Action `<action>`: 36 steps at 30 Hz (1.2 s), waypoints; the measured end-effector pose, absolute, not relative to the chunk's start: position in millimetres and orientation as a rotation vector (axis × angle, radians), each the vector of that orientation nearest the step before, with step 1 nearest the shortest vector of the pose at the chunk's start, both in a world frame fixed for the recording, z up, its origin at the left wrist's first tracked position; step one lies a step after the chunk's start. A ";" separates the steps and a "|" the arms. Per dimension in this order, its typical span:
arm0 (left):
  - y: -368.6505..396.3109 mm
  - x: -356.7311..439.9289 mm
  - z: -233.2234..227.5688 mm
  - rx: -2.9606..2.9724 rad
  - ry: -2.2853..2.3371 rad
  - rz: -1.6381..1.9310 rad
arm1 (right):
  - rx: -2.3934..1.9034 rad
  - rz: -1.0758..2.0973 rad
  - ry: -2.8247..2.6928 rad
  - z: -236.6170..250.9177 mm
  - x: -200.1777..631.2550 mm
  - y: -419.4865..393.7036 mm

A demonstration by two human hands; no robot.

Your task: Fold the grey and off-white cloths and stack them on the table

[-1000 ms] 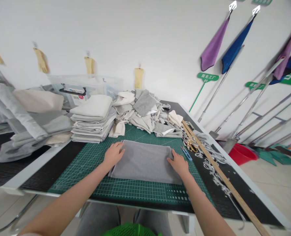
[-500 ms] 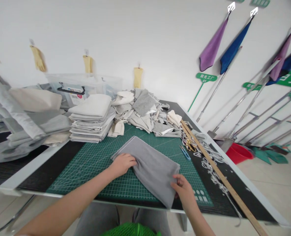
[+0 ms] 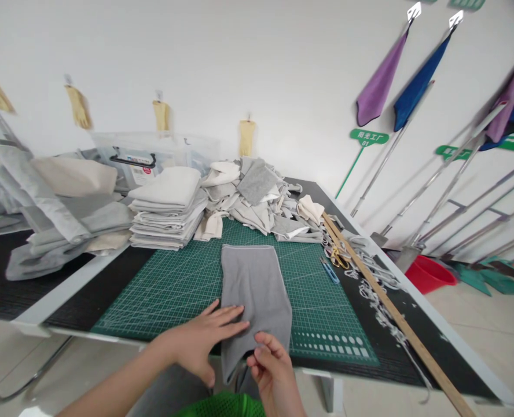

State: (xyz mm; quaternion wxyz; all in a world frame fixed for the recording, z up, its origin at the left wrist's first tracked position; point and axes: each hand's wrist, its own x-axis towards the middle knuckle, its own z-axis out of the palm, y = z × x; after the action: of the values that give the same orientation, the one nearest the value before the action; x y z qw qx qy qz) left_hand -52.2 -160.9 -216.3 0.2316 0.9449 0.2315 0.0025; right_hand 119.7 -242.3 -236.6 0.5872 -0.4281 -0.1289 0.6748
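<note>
A folded grey cloth [image 3: 254, 289] lies lengthwise on the green cutting mat [image 3: 170, 286], its near end hanging over the table's front edge. My left hand [image 3: 205, 339] rests flat on the cloth's near left part, fingers spread. My right hand [image 3: 271, 370] pinches the hanging near edge of the cloth between thumb and fingers.
A stack of folded pale cloths [image 3: 168, 208] and a loose heap of grey and white pieces [image 3: 257, 194] sit behind the mat. A long wooden ruler [image 3: 391, 313], scissors [image 3: 337, 258], blue snips [image 3: 329, 270] and fabric trimmings [image 3: 376, 289] lie at the right. More fabric [image 3: 61, 223] lies at the left.
The grey cloth has turned from lying crosswise to lying lengthwise toward me. Both hands have come to its near end at the table's front edge.
</note>
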 end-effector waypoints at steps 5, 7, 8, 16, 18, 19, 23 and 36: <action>-202.0 -29.5 -254.9 2.618 1.016 0.357 | -0.974 1.610 -0.435 -243.2 120.9 -249.1; -209.5 -20.1 -266.4 2.577 1.130 0.601 | -0.999 1.558 -0.559 -248.9 121.2 -252.5; -210.8 -16.8 -269.3 2.553 1.182 0.734 | -1.038 1.503 -0.655 -251.2 122.3 -253.7; -197.4 -13.7 -240.8 2.486 1.217 1.238 | -1.723 0.337 -1.551 -251.8 160.4 -243.9; -196.7 -13.5 -234.9 2.493 1.162 1.254 | -1.846 0.110 -1.611 -250.9 170.0 -237.9; -196.8 -13.1 -233.4 2.491 1.148 1.257 | -1.880 0.030 -1.641 -250.6 173.9 -235.0; -196.4 -12.3 -233.0 2.522 1.097 1.192 | -1.841 0.111 -1.858 -251.2 185.4 -226.8; -163.2 -24.0 -208.3 2.433 1.235 1.203 | -1.682 0.292 -1.409 -219.4 214.7 -199.5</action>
State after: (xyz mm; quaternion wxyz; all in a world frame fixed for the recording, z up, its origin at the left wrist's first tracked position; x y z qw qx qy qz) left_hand -24.0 -163.2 -208.3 0.0798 0.8133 0.4128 0.4022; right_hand 214.7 -199.5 -219.4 0.4478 -0.6794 -0.5692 0.1180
